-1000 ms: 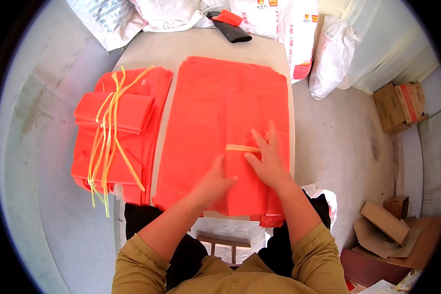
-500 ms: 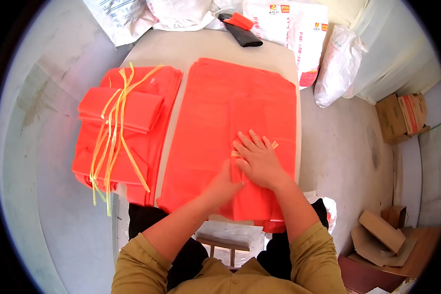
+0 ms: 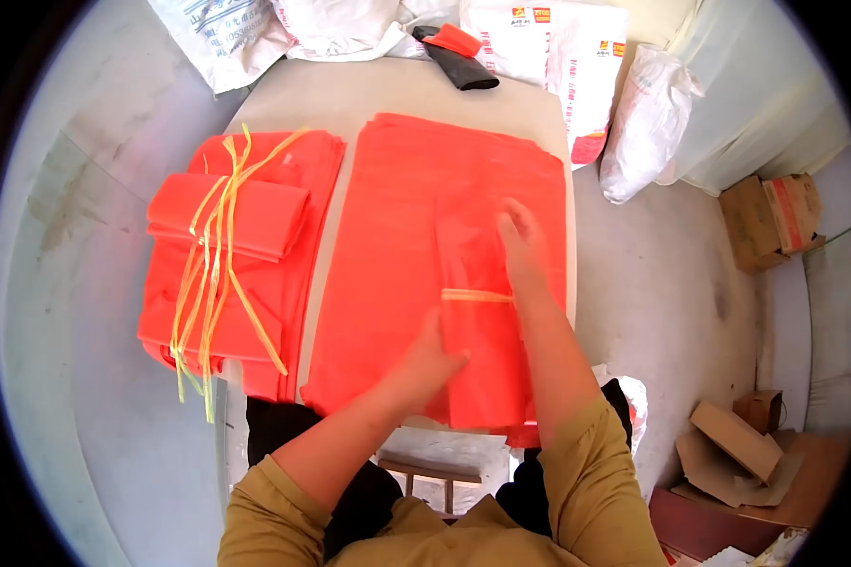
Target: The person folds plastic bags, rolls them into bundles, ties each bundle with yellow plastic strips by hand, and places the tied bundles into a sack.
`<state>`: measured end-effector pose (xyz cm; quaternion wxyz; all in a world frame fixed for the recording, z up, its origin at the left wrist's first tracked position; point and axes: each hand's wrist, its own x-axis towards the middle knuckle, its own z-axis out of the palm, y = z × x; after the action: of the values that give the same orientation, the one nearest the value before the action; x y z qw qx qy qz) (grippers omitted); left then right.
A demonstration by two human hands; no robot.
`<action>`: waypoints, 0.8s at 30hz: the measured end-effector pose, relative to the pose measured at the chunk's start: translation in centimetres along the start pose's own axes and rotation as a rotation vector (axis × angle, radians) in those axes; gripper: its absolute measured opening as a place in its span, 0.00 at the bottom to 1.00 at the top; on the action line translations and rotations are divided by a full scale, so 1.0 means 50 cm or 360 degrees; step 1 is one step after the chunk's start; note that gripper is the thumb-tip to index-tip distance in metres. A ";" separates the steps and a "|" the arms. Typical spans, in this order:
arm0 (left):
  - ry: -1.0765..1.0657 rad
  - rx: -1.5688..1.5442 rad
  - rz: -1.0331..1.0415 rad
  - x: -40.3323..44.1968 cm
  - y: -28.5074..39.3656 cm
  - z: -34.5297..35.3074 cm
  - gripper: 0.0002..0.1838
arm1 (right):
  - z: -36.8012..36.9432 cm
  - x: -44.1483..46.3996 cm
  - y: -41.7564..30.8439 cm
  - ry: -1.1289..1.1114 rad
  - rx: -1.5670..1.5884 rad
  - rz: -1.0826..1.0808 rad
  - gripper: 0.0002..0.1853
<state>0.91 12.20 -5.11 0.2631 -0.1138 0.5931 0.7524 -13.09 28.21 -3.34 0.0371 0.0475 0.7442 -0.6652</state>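
A folded red plastic bundle (image 3: 487, 369) with a yellow band (image 3: 476, 296) around it lies on a flat stack of red plastic sheets (image 3: 388, 217). My left hand (image 3: 427, 367) touches the bundle's left edge, thumb apart from the fingers. At the bundle's upper right is my right hand (image 3: 522, 241), its fingers curled at the edge; what they hold, if anything, I cannot make out. To the left lies another red stack (image 3: 303, 208) with a smaller folded red bundle (image 3: 255, 213) and several loose yellow strips (image 3: 219, 236) on it.
The beige table (image 3: 350, 87) bears both stacks. White printed sacks (image 3: 586, 76) line its far side, near a black roll (image 3: 463, 68) with a red piece. Cardboard boxes (image 3: 766, 222) stand at the right, and an opened carton (image 3: 738, 449) lies lower right.
My right hand has lifted off the yellow band and moved up along the bundle's right edge, its fingers now curled. My left hand stays at the left edge.
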 end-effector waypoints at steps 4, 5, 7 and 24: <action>-0.0135 -0.0374 0.0007 -0.003 0.002 -0.005 0.40 | -0.095 -0.107 0.020 0.0037 -0.0025 0.0261 0.42; -0.0166 -0.0470 0.0008 -0.010 0.011 0.002 0.39 | -0.110 -0.128 0.045 -0.0048 0.0265 0.0376 0.44; -0.0242 -0.0515 -0.0016 -0.025 0.011 0.016 0.39 | -0.126 -0.167 0.081 -0.0221 0.0860 0.0584 0.47; 0.0327 0.2226 0.1257 0.020 -0.023 -0.058 0.35 | -0.673 -0.478 -0.030 0.0164 0.0603 -0.0038 0.38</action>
<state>0.29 9.87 -7.32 -0.0675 0.2264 0.9440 0.2304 10.70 60.99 4.77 -0.0184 0.0788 0.6071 -0.7905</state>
